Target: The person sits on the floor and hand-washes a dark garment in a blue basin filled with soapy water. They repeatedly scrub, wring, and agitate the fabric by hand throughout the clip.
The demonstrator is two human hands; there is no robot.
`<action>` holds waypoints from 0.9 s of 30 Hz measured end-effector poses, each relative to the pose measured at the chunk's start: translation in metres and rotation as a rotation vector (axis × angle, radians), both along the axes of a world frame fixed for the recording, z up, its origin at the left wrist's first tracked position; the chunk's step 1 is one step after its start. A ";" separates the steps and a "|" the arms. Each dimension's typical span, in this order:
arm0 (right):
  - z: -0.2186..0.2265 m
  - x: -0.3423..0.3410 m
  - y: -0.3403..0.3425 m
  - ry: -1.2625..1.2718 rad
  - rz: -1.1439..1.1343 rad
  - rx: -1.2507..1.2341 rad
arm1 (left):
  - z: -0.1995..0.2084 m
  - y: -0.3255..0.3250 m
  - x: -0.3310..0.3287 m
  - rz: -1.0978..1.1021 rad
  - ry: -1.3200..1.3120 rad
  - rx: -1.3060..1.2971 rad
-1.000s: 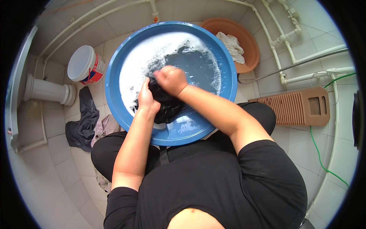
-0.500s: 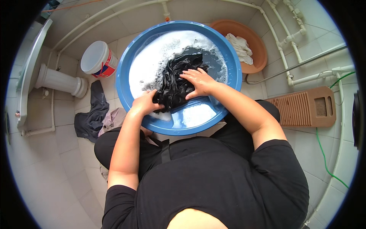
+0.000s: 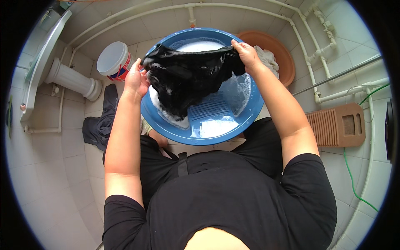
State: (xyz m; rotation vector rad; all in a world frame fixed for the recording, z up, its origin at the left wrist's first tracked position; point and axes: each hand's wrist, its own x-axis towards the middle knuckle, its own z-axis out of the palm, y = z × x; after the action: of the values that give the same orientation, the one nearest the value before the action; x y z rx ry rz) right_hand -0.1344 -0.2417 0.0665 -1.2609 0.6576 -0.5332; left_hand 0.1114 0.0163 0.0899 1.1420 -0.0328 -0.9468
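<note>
A wet black garment [image 3: 187,77] is stretched out above a blue basin [image 3: 257,98]. My left hand [image 3: 136,78] grips its left edge, fingers closed on the cloth. At the other end, my right hand [image 3: 247,55] pinches the upper right corner. The garment's lower part hangs down into the basin, over white suds [image 3: 200,46] and soapy water. Built into the basin's near side is a ridged washboard panel [image 3: 211,111], partly covered with foam. What kind of garment it is, I cannot tell.
An orange basin [image 3: 287,62] holding white cloth [image 3: 266,60] stands behind on the right. A white bucket [image 3: 112,60] and dark clothing [image 3: 102,125] are on the left. A brown washboard [image 3: 337,126] lies to the right, near a green hose [image 3: 352,177]. Pipes line the walls.
Both hands have risen and moved apart, lifting the black garment from the suds and spreading it wide. The washboard panel is more exposed.
</note>
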 end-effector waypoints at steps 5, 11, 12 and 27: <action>-0.021 -0.002 -0.008 0.213 -0.018 -0.230 | -0.035 0.002 0.013 0.103 -0.096 -0.160; -0.053 0.001 0.039 0.770 -0.093 -1.421 | -0.090 0.010 -0.014 -0.041 -0.745 0.211; -0.055 0.005 0.047 0.605 -0.068 -1.544 | -0.102 0.015 -0.013 -0.171 -1.095 0.382; -0.101 0.033 0.050 0.887 0.637 -1.031 | -0.100 0.032 -0.037 -0.752 -1.423 0.663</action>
State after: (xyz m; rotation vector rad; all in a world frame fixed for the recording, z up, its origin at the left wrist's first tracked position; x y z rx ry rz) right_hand -0.1016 -0.1915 -0.0349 -2.6144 0.6429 0.3441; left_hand 0.0742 0.0485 -0.0097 2.3119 -1.4659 -0.5699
